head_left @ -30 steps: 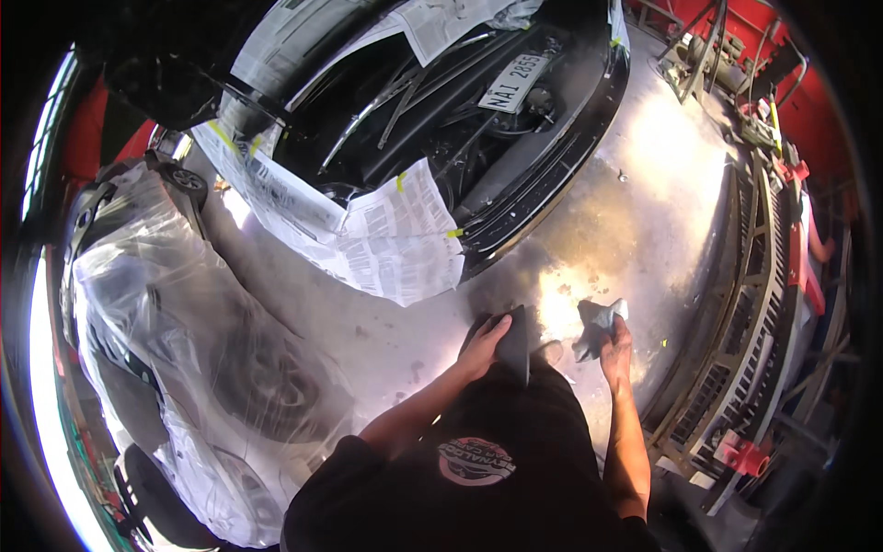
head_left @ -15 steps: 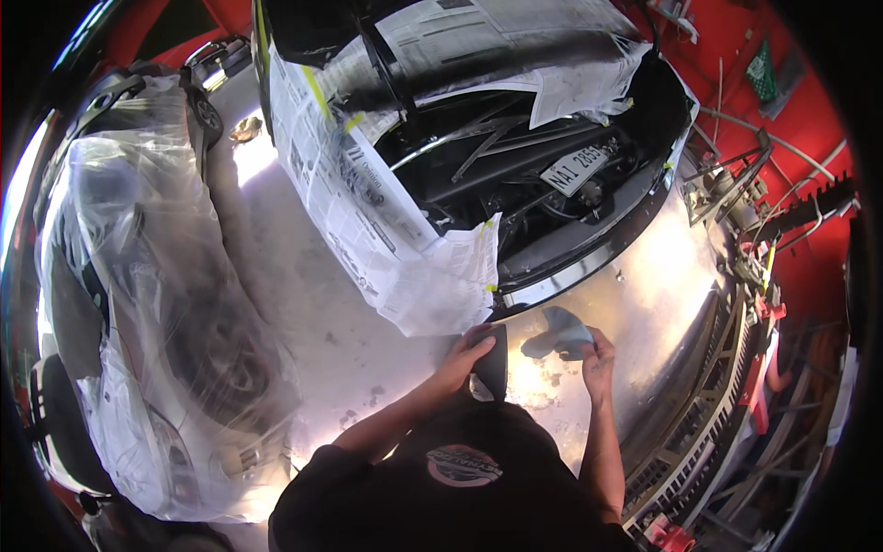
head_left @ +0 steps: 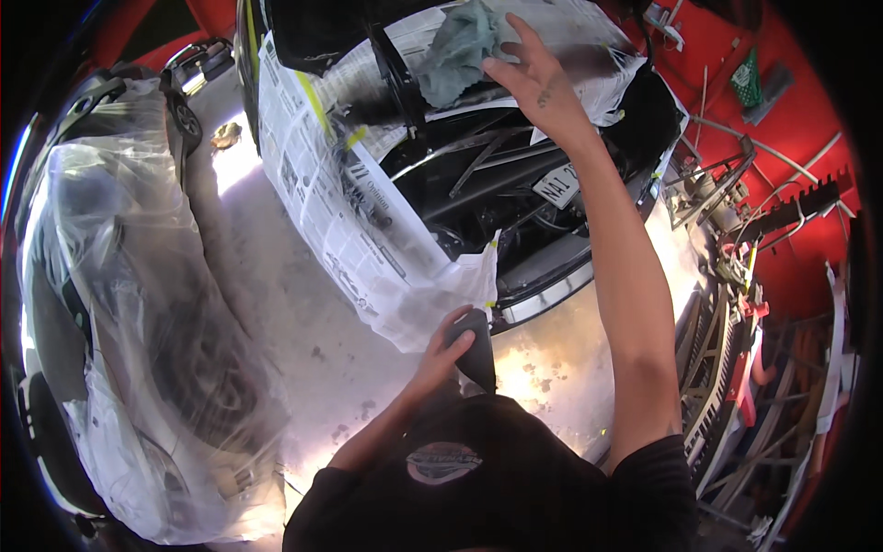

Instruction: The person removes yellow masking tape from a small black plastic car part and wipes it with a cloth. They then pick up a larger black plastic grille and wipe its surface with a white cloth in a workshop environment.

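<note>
My left hand (head_left: 440, 357) is shut on a dark grey flat block (head_left: 478, 354), held low in front of my chest by the hanging corner of the newspaper masking (head_left: 368, 230). My right hand (head_left: 538, 83) is raised far forward with its fingers spread, holding nothing. Just left of its fingertips, a grey-blue cloth (head_left: 460, 46) lies blurred over the paper-covered upper part of the black car (head_left: 478, 184). The car's front stands open, showing dark parts inside.
On the left stands a second car wrapped in clear plastic sheet (head_left: 138, 304). Bare concrete floor (head_left: 303, 331) runs between the two cars. Metal racks and tools (head_left: 727, 304) line the red wall (head_left: 782, 120) on the right.
My right hand has swung up from beside my left hand to above the car, and the cloth it held now lies on the masked car. My view has tilted toward the car.
</note>
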Motion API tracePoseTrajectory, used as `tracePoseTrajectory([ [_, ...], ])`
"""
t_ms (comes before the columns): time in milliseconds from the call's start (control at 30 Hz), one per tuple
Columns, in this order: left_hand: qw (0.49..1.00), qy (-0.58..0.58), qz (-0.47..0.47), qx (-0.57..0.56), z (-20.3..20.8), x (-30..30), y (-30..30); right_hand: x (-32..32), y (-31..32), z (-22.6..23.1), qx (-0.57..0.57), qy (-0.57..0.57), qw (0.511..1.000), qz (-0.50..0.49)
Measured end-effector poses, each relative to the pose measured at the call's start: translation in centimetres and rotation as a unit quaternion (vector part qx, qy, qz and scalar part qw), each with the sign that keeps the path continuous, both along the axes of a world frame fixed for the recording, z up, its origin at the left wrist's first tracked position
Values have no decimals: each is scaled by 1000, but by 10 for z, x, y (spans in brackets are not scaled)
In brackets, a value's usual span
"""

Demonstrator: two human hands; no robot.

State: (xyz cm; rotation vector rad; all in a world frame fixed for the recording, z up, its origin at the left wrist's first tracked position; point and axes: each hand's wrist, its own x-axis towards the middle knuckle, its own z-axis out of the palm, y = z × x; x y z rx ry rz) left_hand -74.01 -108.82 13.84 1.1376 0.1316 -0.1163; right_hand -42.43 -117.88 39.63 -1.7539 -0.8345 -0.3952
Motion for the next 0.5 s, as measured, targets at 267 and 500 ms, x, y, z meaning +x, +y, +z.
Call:
tracePoseTrajectory([
  [267, 991, 49, 16, -120, -11, 0, 3, -77, -83, -154, -53, 303, 948, 84],
  [500, 994, 53, 85, -41, -4, 4, -30, -221, -181, -266, -11, 512, 848, 134],
])
